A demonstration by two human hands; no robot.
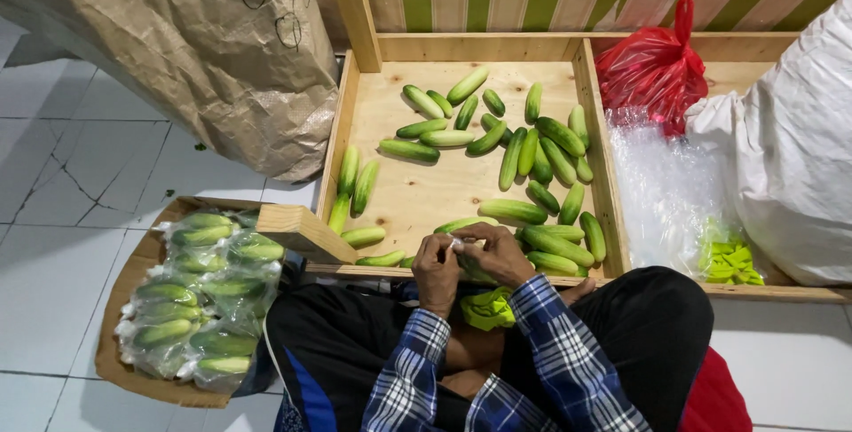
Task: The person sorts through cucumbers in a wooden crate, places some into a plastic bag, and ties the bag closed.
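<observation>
1. Head view looks down on a seated person in a plaid shirt and dark trousers, both hands together at the near rim of a wooden tray [355, 104].
2. Left hand [437, 265] and right hand [499, 253] meet over a small clear bag [457, 243]; the fingers of both are pinched shut on its top, with green showing under the right hand, which looks like a cucumber inside the bag. How tight the pinch is I cannot tell.
3. That bag sits just above the tray's near edge, over the person's lap.
4. Handling, as I judge it: thin plastic film is limp, slippery and tears easily, so the neck is the place to take it, gathered between fingertips. The cucumber inside would be firm, smooth and fairly light; gripped around its middle it should not slip, and squeezing hard would bruise it.
5. Loose cucumbers [532, 153] lie scattered across the tray, most toward the right side, some touching one another.
6. Packed bags [200, 294] of cucumbers are heaped on cardboard [120, 365] by the person's left knee, well apart from the hands.
7. Green ties [486, 308], or something like them, rest in the lap just below the hands; more [729, 262] lie in the next compartment beside a stack of clear film [661, 192].
8. Behind that sit a knotted red bag [652, 68] and a white sack [790, 148]; a brown paper sack [186, 42] stands on the tiled floor to the left.
</observation>
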